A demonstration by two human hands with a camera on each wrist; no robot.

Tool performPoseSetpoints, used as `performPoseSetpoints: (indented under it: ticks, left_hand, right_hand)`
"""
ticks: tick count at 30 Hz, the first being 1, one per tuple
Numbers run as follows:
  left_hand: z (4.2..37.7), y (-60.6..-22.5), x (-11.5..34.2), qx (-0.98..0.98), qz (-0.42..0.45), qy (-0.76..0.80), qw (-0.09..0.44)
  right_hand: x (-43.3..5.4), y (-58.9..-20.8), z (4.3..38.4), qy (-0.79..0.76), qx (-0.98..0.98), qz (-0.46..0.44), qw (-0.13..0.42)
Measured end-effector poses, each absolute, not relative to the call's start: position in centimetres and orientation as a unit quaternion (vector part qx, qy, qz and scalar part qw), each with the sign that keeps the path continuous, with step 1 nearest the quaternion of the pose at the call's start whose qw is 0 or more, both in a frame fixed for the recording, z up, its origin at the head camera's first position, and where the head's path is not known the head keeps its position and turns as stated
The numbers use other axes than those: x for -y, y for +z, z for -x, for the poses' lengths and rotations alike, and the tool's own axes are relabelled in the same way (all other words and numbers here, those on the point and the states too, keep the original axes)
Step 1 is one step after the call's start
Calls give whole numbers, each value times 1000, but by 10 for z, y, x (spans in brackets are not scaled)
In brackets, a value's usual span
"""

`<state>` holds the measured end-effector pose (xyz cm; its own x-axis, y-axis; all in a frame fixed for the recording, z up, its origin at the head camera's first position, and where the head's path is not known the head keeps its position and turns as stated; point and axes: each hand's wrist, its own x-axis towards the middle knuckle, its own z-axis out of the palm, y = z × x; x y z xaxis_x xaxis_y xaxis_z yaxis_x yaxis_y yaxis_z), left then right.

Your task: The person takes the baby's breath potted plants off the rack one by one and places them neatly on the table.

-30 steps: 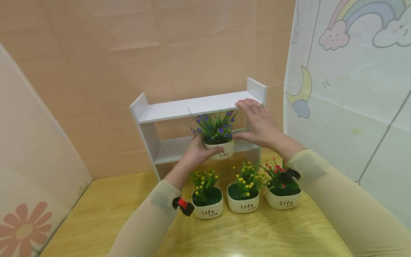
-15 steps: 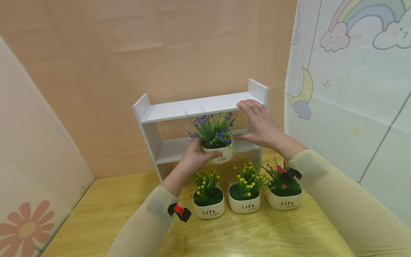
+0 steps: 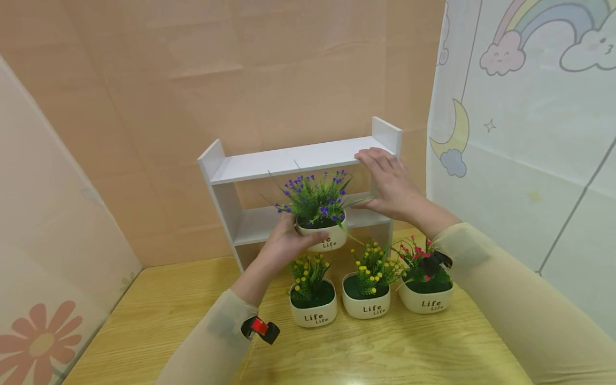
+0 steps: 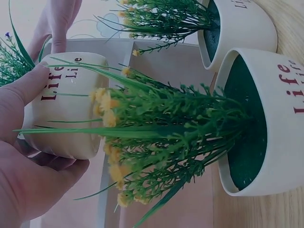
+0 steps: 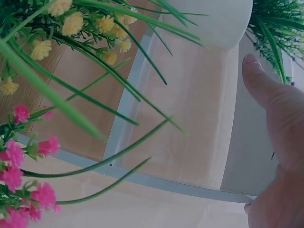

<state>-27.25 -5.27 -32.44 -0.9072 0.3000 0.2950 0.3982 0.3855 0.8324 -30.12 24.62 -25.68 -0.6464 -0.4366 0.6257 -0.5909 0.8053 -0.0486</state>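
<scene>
My left hand grips a cream pot of purple flowers by its side, thumb across the "Life" lettering. The pot is upright, in front of the middle board of a white shelf. In the left wrist view, fingers curl round the pot from below, thumb on its face. My right hand rests on the front edge of the top board near its right end, fingers extended over it and thumb pointing left below. The right wrist view shows that thumb straight, close to the purple plant's leaves.
Below, on the wooden table, stand a left pot of yellow flowers, a middle pot of yellow flowers and a pot of pinkish-red flowers, in a row before the shelf. A peach backdrop hangs behind.
My left hand has brought the pot of purple flowers down and slightly left, away from the top board and from my right hand. The right hand stays on the shelf.
</scene>
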Motion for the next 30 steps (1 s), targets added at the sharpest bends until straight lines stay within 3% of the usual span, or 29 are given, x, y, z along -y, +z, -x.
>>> performPoseSetpoints:
  ticks: [14,30]
  left_hand:
    - [258,-315,74,809,252,-529,48]
    - [240,-310,107,827,203,-521,65]
  right_hand:
    - [-245,-258,302,127,892,-294,319]
    - [-246,-260,304,123,892,-293,321]
